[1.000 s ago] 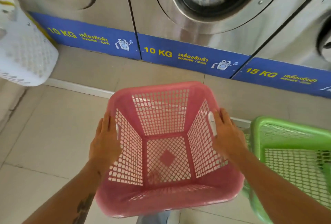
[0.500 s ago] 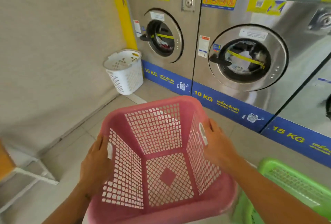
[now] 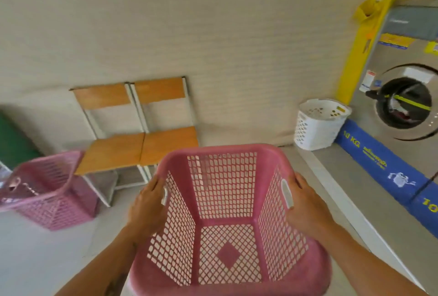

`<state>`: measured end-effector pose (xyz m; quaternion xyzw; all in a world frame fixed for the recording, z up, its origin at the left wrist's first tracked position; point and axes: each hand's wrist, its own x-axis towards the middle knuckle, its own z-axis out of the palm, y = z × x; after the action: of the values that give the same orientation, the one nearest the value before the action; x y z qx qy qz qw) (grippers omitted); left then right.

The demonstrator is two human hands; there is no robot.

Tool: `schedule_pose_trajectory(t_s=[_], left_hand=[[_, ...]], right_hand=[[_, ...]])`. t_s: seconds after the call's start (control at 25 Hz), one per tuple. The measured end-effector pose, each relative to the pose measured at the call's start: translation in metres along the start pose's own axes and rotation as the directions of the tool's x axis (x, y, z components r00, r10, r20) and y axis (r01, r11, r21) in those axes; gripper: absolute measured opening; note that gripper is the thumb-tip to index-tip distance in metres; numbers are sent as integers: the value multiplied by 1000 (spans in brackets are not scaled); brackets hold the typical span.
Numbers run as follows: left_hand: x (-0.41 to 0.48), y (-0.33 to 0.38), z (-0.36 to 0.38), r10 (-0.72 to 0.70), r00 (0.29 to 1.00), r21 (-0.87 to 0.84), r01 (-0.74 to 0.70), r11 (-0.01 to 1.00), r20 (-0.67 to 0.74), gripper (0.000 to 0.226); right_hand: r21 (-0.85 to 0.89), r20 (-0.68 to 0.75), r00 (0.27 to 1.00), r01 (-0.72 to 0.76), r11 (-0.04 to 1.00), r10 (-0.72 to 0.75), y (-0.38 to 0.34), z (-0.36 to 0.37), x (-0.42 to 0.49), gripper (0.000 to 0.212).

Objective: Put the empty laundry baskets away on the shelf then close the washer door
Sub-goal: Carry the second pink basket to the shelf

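I hold an empty pink laundry basket (image 3: pixel 227 151) in front of me, off the floor. My left hand (image 3: pixel 147 203) grips its left rim at the handle slot, and my right hand (image 3: pixel 305 203) grips the right rim the same way. A second pink basket (image 3: pixel 47 191) stands on the floor at the left. A white basket (image 3: pixel 317 127) sits in the corner beside the washer (image 3: pixel 403 108), whose round door shows laundry behind the glass. No shelf is in view.
Two wooden chairs (image 3: pixel 139 144) with white frames stand against the beige wall, right behind the left pink basket. A yellow pillar (image 3: pixel 360 42) rises by the washer. A raised step with a blue strip (image 3: pixel 379 165) runs along the washers at right.
The view has swung left, away from the washers toward the wall and chairs. The pink basket stays in both hands. The green basket has left the view, and a second pink basket has appeared.
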<state>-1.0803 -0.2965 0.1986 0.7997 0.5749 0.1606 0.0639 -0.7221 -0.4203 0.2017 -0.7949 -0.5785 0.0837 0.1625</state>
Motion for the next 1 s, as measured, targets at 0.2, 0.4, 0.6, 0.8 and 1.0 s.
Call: schedule_pose_trajectory(t_s=[0.2, 0.4, 0.6, 0.8, 1.0], left_hand=[[-31, -165, -71, -160, 983, 56, 165, 985, -86, 68], [-49, -290, -132, -250, 956, 60, 262, 963, -156, 78], [-43, -379, -164, -358, 909, 61, 378, 924, -211, 84], [9, -471, -187, -464, 842, 89, 503, 860, -274, 71], [75, -557, -210, -544, 761, 147, 619, 771, -354, 58]], right_hand=[[18, 27, 984, 178, 984, -178, -171, 55, 21, 80], [47, 68, 954, 291, 956, -293, -308, 100, 46, 83], [76, 75, 882, 460, 884, -465, -415, 137, 103, 54], [113, 98, 823, 549, 828, -559, -516, 191, 193, 60], [175, 59, 766, 623, 762, -640, -623, 227, 286, 53]])
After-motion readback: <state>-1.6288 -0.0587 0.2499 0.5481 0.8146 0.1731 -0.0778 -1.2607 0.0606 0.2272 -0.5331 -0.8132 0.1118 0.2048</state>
